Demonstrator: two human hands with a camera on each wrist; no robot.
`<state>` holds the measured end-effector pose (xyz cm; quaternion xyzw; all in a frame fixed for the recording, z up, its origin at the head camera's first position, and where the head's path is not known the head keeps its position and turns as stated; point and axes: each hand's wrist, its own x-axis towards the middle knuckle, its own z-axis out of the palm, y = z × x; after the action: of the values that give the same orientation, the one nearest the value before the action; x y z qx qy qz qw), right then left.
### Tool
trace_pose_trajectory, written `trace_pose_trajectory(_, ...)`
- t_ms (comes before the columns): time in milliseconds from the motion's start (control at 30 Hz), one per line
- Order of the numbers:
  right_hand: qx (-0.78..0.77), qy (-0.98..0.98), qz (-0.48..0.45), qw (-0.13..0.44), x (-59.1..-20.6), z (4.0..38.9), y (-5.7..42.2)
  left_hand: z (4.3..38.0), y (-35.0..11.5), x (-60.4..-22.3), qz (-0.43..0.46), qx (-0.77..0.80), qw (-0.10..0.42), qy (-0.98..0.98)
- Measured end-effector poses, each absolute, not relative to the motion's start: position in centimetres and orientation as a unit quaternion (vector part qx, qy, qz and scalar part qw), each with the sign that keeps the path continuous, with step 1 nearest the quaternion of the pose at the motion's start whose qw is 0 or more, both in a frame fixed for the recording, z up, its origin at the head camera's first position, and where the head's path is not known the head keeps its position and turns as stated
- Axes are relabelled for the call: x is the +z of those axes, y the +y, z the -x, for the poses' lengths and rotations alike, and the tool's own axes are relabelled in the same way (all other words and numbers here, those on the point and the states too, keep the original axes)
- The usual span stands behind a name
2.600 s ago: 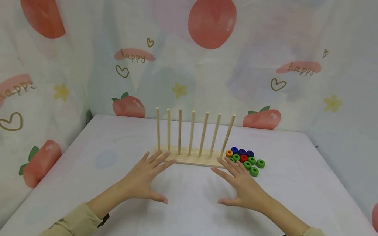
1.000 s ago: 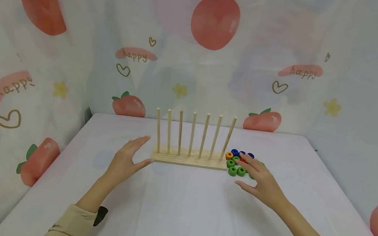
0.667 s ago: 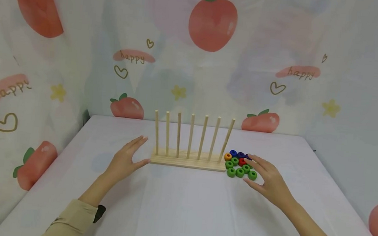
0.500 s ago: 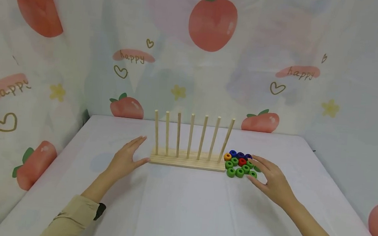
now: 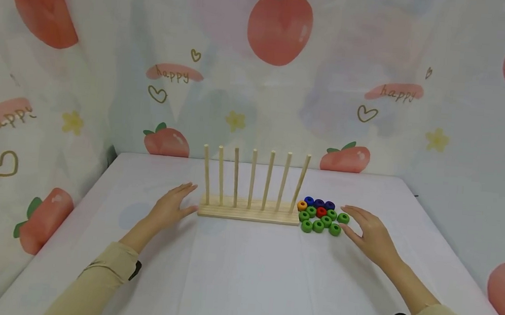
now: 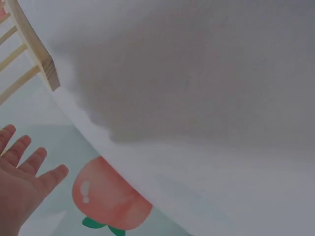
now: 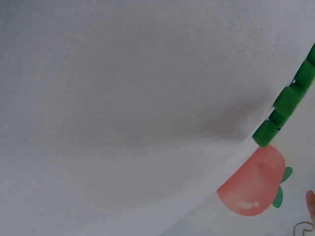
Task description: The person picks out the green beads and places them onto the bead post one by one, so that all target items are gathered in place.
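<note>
A wooden peg rack (image 5: 248, 214) with several upright pegs stands on the white table. My left hand (image 5: 169, 209) is at the rack's left end, fingers extended and thumb tip close to the base. In the left wrist view the hand (image 6: 24, 177) shows spread fingers holding nothing, with the rack's end (image 6: 44, 64) nearby. At the rack's right end lies a cluster of ring beads: several green ones (image 5: 318, 226), a red bead (image 5: 321, 212), an orange bead (image 5: 302, 206) and blue ones (image 5: 309, 201). My right hand (image 5: 373, 236) is just right of the beads, thumb and fingers apart, holding nothing.
A white cloth covers the table (image 5: 243, 275). Fruit-printed fabric walls (image 5: 274, 105) rise behind it and at both sides. In the right wrist view, a row of green beads (image 7: 288, 101) shows at the right edge.
Both hands first moved from in front of the rack out to its sides. The right hand then drew further right, uncovering the beads. Several green beads now sit nearer the rack than at first.
</note>
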<state>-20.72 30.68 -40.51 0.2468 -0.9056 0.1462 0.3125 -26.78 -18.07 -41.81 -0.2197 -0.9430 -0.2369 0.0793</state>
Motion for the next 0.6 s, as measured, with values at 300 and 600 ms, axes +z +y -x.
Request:
trace_pose_trajectory(300, 0.146, -0.92, -0.212, 0.295, -41.5, 21.3, 32.2, 28.9, -18.1, -42.8, 0.282, -0.236, 0.033, -0.929)
trace_pose_trajectory(600, 0.152, -0.949, -0.17, 0.219, -42.0, 22.2, 32.8, 29.9, -17.9, -44.5, 0.294, -0.205, 0.012, -0.934)
